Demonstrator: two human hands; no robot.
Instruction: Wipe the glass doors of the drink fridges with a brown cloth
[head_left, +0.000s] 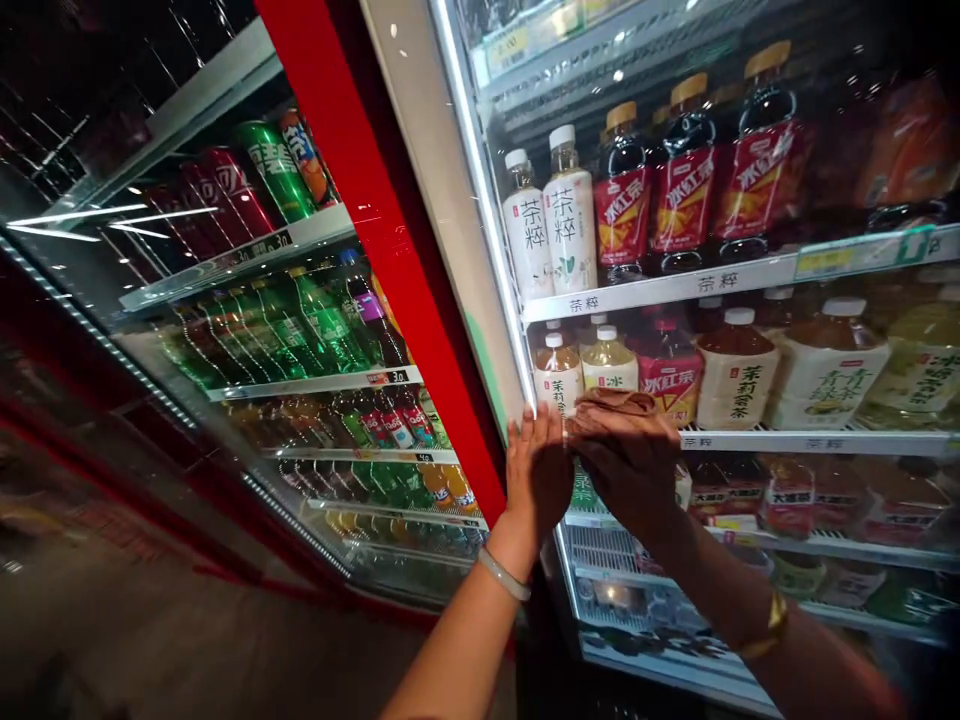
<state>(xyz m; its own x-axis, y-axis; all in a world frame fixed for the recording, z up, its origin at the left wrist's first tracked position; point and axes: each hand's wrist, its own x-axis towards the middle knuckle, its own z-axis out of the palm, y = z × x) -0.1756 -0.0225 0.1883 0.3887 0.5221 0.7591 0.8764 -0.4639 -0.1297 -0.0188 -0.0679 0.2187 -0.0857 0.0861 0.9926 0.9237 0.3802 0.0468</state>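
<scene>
At the glass door (517, 110): one left hand (537, 470), fingers slightly spread; one right hand (637, 465), grip unclear, at an apparent brown cloth (619, 402), best kept flat under even, gentle pressure.

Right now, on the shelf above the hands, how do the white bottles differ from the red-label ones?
Caps: white bottles have white caps; red-label bottles have orange-tan ones.
Wrap: white bottles are white over most of the body; red-label bottles show dark contents above the label.
Front row: two white bottles, three red-label bottles.
Shared: same shelf, all capped.
</scene>
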